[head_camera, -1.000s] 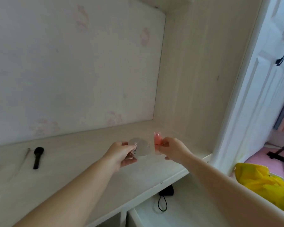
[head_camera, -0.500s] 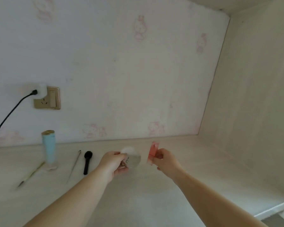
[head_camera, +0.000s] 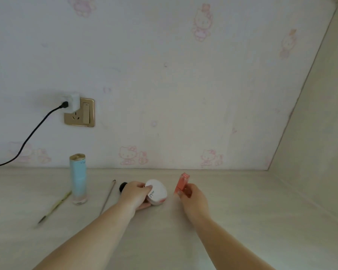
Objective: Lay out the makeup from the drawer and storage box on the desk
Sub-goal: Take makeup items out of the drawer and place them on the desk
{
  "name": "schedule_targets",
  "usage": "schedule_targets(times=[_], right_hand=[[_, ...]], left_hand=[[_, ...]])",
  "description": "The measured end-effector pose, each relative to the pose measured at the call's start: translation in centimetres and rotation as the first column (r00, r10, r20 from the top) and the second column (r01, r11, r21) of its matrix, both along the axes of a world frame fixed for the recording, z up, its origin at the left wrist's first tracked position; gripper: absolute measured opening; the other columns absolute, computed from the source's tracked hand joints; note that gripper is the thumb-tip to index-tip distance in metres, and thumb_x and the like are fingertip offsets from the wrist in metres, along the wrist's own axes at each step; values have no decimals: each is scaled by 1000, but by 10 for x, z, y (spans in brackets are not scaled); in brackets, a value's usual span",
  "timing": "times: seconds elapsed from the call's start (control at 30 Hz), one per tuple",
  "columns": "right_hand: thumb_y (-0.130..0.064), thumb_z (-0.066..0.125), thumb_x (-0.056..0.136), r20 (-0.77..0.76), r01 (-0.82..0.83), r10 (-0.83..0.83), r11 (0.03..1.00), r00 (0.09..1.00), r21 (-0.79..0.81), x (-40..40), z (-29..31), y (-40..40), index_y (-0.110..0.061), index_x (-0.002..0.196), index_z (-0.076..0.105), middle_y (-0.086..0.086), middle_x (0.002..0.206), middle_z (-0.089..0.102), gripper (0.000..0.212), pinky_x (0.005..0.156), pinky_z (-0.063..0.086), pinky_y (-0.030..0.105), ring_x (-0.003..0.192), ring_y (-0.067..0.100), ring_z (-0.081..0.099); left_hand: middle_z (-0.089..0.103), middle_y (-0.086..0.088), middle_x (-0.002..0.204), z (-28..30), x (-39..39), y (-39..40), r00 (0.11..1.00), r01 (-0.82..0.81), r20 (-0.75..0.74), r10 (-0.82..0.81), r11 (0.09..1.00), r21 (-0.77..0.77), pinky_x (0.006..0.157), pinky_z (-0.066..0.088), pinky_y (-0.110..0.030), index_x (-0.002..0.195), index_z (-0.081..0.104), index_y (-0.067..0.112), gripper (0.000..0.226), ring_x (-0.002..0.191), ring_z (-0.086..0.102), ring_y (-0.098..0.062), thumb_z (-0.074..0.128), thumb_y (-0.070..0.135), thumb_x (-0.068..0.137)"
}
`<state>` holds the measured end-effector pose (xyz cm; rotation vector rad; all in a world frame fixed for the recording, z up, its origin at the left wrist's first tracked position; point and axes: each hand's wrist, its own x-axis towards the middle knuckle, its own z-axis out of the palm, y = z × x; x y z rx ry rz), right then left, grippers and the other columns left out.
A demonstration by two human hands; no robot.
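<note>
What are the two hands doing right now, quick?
Left hand: grips the round white compact.
Right hand: pinches the small pink tube.

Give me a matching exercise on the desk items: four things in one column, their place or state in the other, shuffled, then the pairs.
Things:
1. white round compact
2. pink tube
3. blue bottle
4. black cable

Places or states:
A. plugged in at the wall socket
B. in the grip of the left hand
C. standing upright on the desk
D. in the grip of the right hand

Pairs: 1-B, 2-D, 3-C, 4-A
</note>
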<state>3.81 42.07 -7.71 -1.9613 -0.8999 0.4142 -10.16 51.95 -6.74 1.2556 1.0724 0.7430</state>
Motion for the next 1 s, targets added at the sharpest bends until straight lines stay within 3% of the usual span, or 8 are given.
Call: schedule_targets(times=[0.2, 0.33, 0.5, 0.63, 0.87, 1.0], right_hand=[[-30, 53, 92, 94, 31, -27, 998, 995, -46, -4, -11, 11, -29, 117, 57, -13, 103, 63, 26, 76, 41, 25, 90, 9, 55], [-34, 54, 90, 141, 40, -29, 996, 990, -73, -4, -14, 15, -31, 116, 57, -12, 109, 65, 26, 77, 43, 25, 97, 10, 60], [-31, 56, 89, 161, 52, -38, 995, 986, -85, -3, -15, 16, -31, 111, 59, -12, 100, 65, 22, 71, 40, 24, 89, 8, 57], [-30, 56, 89, 170, 55, -40, 995, 985, -88, -3, -15, 15, -30, 111, 59, -11, 104, 66, 22, 71, 39, 25, 94, 10, 59], [-31, 55, 90, 165, 70, -55, 993, 985, -90, -1, -16, 16, -30, 116, 57, -11, 109, 66, 26, 72, 39, 25, 98, 11, 60], [-31, 55, 89, 162, 68, -53, 994, 985, -88, -1, -16, 15, -30, 117, 57, -12, 110, 66, 28, 74, 41, 25, 99, 11, 60]], left_hand=[[63, -12, 96, -5, 5, 10, 995, -31, -88, 41, 993, 111, 71, 59, -37, 92, 63, 6, 8, 88, 63, -26, 60, 13, 89], [63, -10, 109, -11, 8, 16, 986, 8, -167, 19, 987, 162, 79, 58, -41, 116, 58, 6, 46, 99, 64, -27, 76, 20, 76], [59, -6, 122, -11, 10, 16, 930, 134, -368, -22, 950, 282, 94, 50, -42, 123, 54, 7, 68, 113, 56, -25, 82, 31, 66], [58, -4, 123, -14, 16, 11, 858, 201, -513, 7, 915, 349, 89, 45, -29, 125, 52, 11, 61, 114, 54, -23, 74, 37, 75], [56, -9, 122, -16, 19, 9, 815, 192, -577, 59, 911, 365, 91, 47, -34, 124, 53, 11, 63, 110, 55, -26, 71, 45, 74], [58, -18, 117, -14, 19, 4, 800, 178, -590, 107, 898, 403, 85, 45, -37, 114, 55, -1, 57, 108, 56, -32, 68, 42, 78]])
